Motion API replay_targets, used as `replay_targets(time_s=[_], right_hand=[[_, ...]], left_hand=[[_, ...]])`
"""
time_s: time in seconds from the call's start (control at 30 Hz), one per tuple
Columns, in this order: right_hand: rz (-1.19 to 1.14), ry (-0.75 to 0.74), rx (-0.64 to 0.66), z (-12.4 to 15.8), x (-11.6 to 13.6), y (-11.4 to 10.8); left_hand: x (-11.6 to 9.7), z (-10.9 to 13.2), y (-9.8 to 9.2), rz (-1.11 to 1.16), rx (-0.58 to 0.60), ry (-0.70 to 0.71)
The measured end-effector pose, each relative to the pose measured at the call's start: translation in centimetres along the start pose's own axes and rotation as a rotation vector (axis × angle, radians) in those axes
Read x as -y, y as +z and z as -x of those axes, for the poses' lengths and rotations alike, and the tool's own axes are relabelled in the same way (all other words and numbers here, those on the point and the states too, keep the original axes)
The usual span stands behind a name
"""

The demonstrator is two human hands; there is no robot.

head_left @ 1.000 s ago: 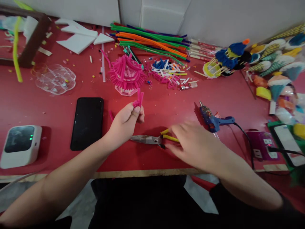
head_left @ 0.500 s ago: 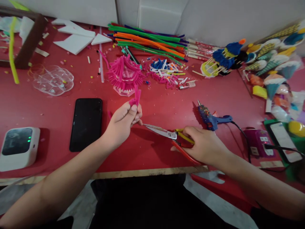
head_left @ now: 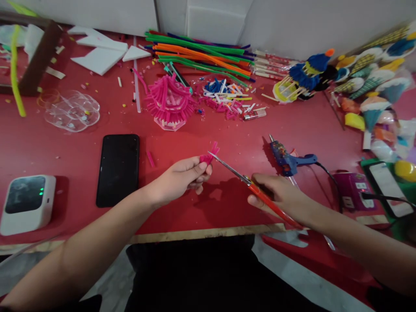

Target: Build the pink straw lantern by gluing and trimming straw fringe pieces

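Pinched in the fingers of my left hand (head_left: 190,173) is a small pink fuzzy piece (head_left: 206,159), its strands pointing up and away from me. My right hand (head_left: 281,195) grips red-handled scissors (head_left: 240,175). The scissor tips meet or overlap the pink strands; whether the blades are closed on them I cannot tell. Behind my hands stands a pink pipe-cleaner pavilion (head_left: 170,103) with layered fringed roofs. One cut pink pipe-cleaner piece (head_left: 151,158) lies left of my left hand.
Beyond lie pipe cleaners (head_left: 201,52) and cut bits (head_left: 230,102). A blue glue gun (head_left: 289,158) rests right, its cord running to a purple power block (head_left: 351,190). Left are a black phone (head_left: 117,170) and a white device (head_left: 27,203). A blue-and-yellow pavilion (head_left: 300,80) stands back right.
My left hand has moved right and toward me with the pink piece. The scissors have turned, and their tips have come up to the piece's strands.
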State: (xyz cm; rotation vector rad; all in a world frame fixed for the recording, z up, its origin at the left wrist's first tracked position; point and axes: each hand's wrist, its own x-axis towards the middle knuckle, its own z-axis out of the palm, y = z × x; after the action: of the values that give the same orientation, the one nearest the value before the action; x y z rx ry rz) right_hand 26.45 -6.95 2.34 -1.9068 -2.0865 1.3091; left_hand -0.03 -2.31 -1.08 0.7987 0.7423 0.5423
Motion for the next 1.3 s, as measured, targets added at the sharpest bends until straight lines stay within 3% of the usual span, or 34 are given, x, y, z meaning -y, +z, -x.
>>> replay_targets(time_s=[0.3,0.57,0.77,1.03,1.17,1.3], right_hand=[[0.1,-0.02,-0.044,-0.5,-0.5,-0.2],[0.275,-0.092,-0.152,-0.8,-0.6,-1.0],[0.224,-0.036,-0.104,-1.1,-1.0,-0.8],[0.055,-0.087,-0.115,-1.1,-1.6,0.3],[0.117,-0.081,-0.236,-1.2,-1.9,0.3],[0.367,-0.113,-0.411,-1.5,-3.0,0.3]], left_hand=[[-0.6,0.0,-0.1,0.122,0.061,-0.123],[-1.1,0.2,-0.3,0.084,0.08,-0.168],[-1.1,-0.1,-0.1,0.076,0.04,-0.166],[-1.3,-0.4,0.1,0.074,-0.006,-0.176],[-1.1,-0.7,0.2,0.019,-0.053,-0.103],[-0.3,-0.9,0.0,-0.325,-0.204,0.199]])
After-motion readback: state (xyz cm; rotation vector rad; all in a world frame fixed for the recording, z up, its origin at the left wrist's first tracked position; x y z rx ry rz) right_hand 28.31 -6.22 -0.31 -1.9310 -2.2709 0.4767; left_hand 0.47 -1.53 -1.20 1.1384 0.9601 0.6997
